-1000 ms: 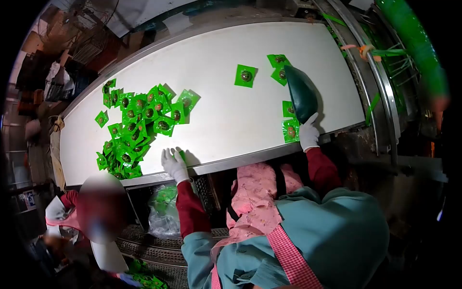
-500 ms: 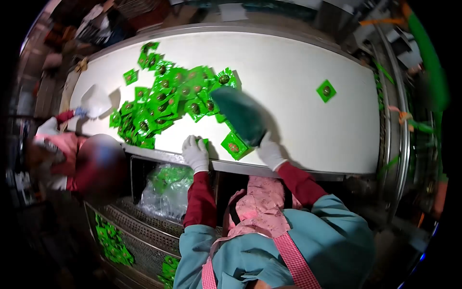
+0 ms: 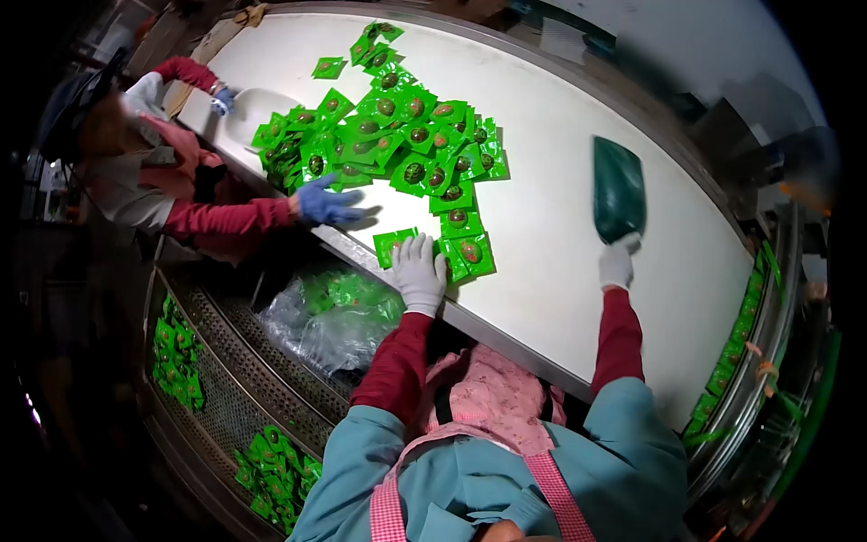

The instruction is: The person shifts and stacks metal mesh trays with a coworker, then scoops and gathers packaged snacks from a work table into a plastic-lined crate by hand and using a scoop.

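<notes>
My left hand (image 3: pixel 418 274), in a white glove, lies with fingers stretched out at the table's near edge. It rests on or against a green packet (image 3: pixel 394 246) and sits beside further packets (image 3: pixel 470 253). My right hand (image 3: pixel 618 264), also gloved, is wrapped round the handle end of a dark green scoop (image 3: pixel 619 188). The scoop is on the right part of the white tabletop (image 3: pixel 542 226), apart from the packets. A heap of shiny green packets (image 3: pixel 397 135) with round dark prints spreads across the table's left and middle.
At the left a co-worker's blue-gloved hand (image 3: pixel 330 200) reaches over the edge near the heap; the other hand (image 3: pixel 222 99) holds a white scoop (image 3: pixel 262 113). Below are a clear plastic bag (image 3: pixel 330 316) and perforated metal trays (image 3: pixel 235 397) with packets. A metal rail (image 3: pixel 722 434) runs at right.
The view has turned. My right hand has carried the green scoop rightward, away from the heap. The lone packet at right no longer shows there. A co-worker's blue-gloved hand has come over the table.
</notes>
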### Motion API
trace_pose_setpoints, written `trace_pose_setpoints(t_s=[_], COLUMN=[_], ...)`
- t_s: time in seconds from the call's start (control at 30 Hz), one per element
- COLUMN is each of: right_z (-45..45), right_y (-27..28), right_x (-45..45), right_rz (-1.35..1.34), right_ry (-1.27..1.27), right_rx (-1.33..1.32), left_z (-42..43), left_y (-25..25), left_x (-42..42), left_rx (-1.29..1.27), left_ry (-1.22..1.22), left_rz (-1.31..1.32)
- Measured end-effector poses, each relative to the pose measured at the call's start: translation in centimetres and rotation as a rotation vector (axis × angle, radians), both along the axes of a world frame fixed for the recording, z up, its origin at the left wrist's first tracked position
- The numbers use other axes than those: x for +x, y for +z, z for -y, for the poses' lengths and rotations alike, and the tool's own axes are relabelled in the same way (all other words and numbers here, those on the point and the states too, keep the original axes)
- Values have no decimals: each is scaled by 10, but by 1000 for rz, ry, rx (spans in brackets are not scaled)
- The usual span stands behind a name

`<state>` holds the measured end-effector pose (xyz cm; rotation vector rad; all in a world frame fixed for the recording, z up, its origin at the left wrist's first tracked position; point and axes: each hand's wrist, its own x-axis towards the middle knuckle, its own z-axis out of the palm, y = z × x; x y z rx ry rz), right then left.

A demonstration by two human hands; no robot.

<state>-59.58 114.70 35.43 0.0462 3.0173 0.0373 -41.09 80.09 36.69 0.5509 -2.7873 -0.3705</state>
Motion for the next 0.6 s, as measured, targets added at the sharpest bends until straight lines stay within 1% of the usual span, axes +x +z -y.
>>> trace_pose_setpoints(t_s=[0.07, 0.1, 0.17, 0.2, 0.23, 0.27, 0.3, 0.33, 0.37, 0.43, 0.5, 0.53, 0.57, 0.6], right_z=[47, 72, 118, 145, 170, 188, 204, 216, 223, 212, 200, 185, 173, 162], right_y=[-1, 2, 7, 7, 3, -5, -5, -6, 0, -2, -1, -1, 6, 16], right_x=[-23, -37, -61, -67, -67, -66, -57, -43, -38, -18, 0, 11, 28, 45], right_rz=[51, 90, 138, 161, 210, 253, 241, 257, 429, 318, 235, 202, 185, 57], right_ry=[127, 233, 726, 804, 361, 457, 548, 497, 386, 489, 313, 248, 233, 141], right_rx=[-12, 57, 587, 572, -82, -121, -77, -118, -268, -263, -447, -611, -635, -932], left_z=[-10, -14, -22, -22, -23, -21, -19, -17, -15, -11, -3, -1, 1, 1], left_y=[1, 6, 14, 15, 16, 18, 19, 16, 15, 12, 19, 23, 24, 20], left_x=[0, 1, 1, 1, 0, 0, -1, -1, 0, -3, -7, -10, -10, -9], left_rx=[4, 4, 48, 66, 62, 77, 89, 95, 100, 86, 147, 102, 54, 54], left_ry=[-4, 8, -1, -1, 2, 4, 1, -7, -42, -15, -18, -52, -76, -74], left_rz=[-3, 7, 48, 34, 35, 42, 40, 14, 13, 14, 57, 55, 56, 56])
